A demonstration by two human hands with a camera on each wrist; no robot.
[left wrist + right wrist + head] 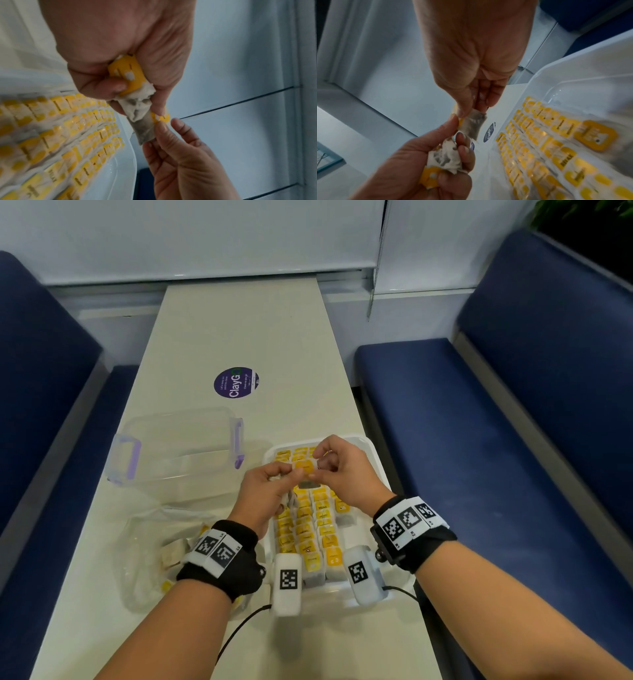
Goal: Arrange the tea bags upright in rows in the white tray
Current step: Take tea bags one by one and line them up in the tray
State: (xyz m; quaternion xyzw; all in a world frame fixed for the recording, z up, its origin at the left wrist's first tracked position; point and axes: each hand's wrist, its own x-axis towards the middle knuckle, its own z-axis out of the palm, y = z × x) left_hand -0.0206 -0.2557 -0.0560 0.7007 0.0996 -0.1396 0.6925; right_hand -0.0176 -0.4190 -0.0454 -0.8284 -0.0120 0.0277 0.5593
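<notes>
So the tea bag [145,129] in play is up in the air above the far half of the white tray [371,455], not in a row yet. Its yellow tag [162,117] end sits between both thumbs, and the grey pouch hangs off that with its long axis pointing down toward the right hand [185,162] in the left wrist view. The right hand's thumb and forefinger are pinched on it. The left hand [120,54] has its fingers curled around a crumpled bunch of tea bags [444,161], and its thumb tip also presses on the same tag, so both hands are touching this one bag.

My read: it's being peeled off the bunch, and the right hand, nearer the tray's open corner, should carry it down.

Relative to the tray: the near and middle parts are packed with upright rows of yellow-tagged bags [308,529], and one bag [595,135] lies flat on top of them. The bare floor looks to be by the far right rim, so there's room there but not loads. To the tray's left sit a clear lidded container [178,446] and a plastic bag [150,559] with more sachets; beyond it, a purple round sticker [236,382] on the table [239,330]
</notes>
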